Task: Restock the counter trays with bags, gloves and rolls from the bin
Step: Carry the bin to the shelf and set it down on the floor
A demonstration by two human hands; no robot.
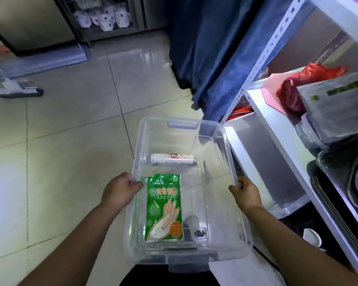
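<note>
I hold a clear plastic bin [215,141] in front of me, above the tiled floor. My left hand [120,190] grips its left rim and my right hand [245,193] grips its right rim. Inside the bin a green pack of disposable gloves [163,207] lies flat near the left side. A white roll [172,158] lies crosswise toward the far end. The bin's bottom shows little else, apart from a small dark object near the pack's lower right that I cannot make out.
A white metal shelf rack [262,112] stands to the right, holding a red bag [298,87], boxed goods [335,104] and dark trays [349,193]. A blue cloth [211,48] hangs ahead. A cabinet with paper rolls [103,17] stands far back. A mop head [19,91] lies at left.
</note>
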